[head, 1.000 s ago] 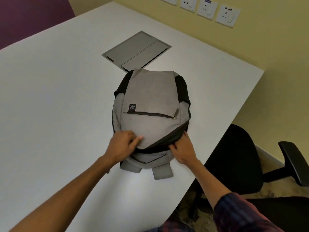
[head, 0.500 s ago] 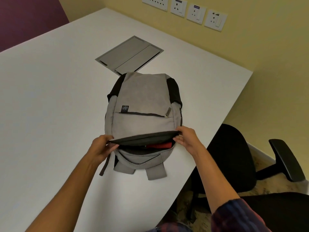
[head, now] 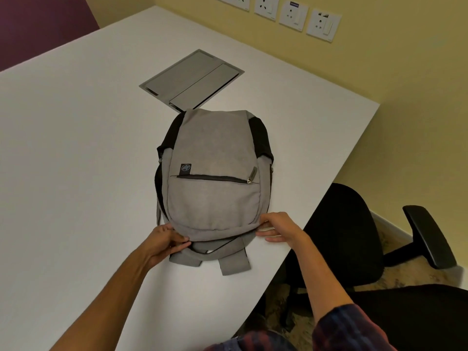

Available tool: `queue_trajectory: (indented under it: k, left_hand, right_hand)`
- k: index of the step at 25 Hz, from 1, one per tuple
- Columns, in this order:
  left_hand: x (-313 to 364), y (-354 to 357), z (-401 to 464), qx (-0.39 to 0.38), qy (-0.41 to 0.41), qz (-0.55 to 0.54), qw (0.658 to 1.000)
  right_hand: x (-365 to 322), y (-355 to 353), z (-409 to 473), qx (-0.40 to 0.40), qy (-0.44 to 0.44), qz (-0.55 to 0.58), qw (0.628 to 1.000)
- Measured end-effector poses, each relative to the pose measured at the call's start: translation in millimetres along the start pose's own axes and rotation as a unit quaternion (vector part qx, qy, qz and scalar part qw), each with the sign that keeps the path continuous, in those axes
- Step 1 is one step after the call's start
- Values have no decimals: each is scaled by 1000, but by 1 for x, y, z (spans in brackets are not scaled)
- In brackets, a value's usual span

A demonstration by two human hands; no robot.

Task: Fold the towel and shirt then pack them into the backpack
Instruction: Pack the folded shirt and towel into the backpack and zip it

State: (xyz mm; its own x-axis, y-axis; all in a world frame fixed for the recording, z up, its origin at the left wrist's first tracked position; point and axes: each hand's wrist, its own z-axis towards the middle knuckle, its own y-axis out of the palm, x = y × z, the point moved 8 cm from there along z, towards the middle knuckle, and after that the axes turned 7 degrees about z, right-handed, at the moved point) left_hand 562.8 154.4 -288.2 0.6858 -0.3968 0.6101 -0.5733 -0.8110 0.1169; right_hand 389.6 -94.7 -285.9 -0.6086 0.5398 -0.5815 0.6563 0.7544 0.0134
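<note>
While both hands, left hand [head: 162,240] and right hand [head: 277,228], pinch the backpack [head: 215,178] near its opening, a loose grip could let its flap gape.

Inside: you cannot see into the grey fabric backpack [head: 215,193]; no towel or shirt shows.
Fingertips: your left hand [head: 162,240] tucks its tips under the bag's near edge at 7 o'clock.
Sockets: the white wall sockets [head: 293,15] at 12 o'clock are cropped.
</note>
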Motion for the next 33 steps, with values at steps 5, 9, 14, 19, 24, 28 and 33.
queue_trajectory:
  k: [5, 9, 14, 19, 24, 28, 33]
  left_hand:
    - [7, -6, 2, 172, 43, 39, 983]
    - [34, -11, -24, 345, 167, 135, 914]
    - [82, 19, -55, 416, 382, 342, 751]
    - [103, 96, -45, 291, 482, 577, 591]
    - [133, 194, 1, 137, 479, 645, 579]
    - [170, 263, 51, 87, 449, 726, 513]
    - [179, 293, 109, 54, 378, 818, 429]
  right_hand:
    - [5, 9, 12, 9, -34, 48, 998]
    - [-7, -21, 15, 111, -99, 17, 989]
    - [-77, -47, 23, 191, -254, -92, 944]
    - [-113, -54, 60, 176, -272, -196, 926]
    - [-130, -52, 93, 122, -279, -274, 913]
    - [-143, -50, 107, 122, -290, -316, 895]
    - [-142, -56, 110, 103, -304, -372, 871]
